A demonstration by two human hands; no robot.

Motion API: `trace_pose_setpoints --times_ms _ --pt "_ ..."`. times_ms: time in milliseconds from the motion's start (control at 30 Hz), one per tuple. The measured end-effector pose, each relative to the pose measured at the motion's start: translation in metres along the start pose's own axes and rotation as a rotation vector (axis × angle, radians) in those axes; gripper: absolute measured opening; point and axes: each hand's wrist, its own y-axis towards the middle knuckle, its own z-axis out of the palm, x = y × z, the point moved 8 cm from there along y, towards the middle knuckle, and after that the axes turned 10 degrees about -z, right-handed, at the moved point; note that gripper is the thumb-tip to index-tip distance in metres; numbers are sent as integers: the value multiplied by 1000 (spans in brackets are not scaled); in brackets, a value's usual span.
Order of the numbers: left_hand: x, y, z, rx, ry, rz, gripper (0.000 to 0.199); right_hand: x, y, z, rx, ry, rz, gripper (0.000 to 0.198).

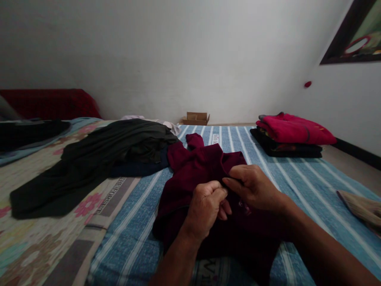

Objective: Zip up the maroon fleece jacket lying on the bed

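A maroon top (190, 178) lies rumpled on the blue striped sheet, its collar-like fold raised near the middle and a sleeve-like part pointing away from me. My left hand (208, 202) is closed, thumb and fingers pinching the cloth near the top's opening. Close beside it on the right, my right hand (254, 186) also pinches the fabric at the edge of the opening. Whatever small part lies between the fingertips is hidden. A small light pattern shows on the top below my right hand. The nearest part of the garment is dark and hard to make out.
To the left, a dark green garment (98, 155) is spread over a flowered sheet (32, 238). Folded clothes, pink (297, 129) over black, form a stack at the back right. A beige cloth (361, 208) lies at the right edge. Behind the bed stands a cardboard box (196, 118).
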Motion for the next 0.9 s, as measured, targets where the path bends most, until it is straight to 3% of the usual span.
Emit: trace_pose_setpoints --times_ms 200,467,567,733,900 --pt "14 -5 -6 -20 4 -20 22 -1 -5 16 15 55 9 34" --pt "10 -8 0 3 2 -70 22 -30 -24 32 26 679 381 45" --pt "8 -8 7 12 21 -50 24 -40 -32 31 -35 759 451 49" --pt "7 -7 14 11 51 -57 23 -53 -41 28 -81 756 497 50" --pt "7 -7 15 -21 71 -71 22 -45 -38 26 -32 820 377 48"
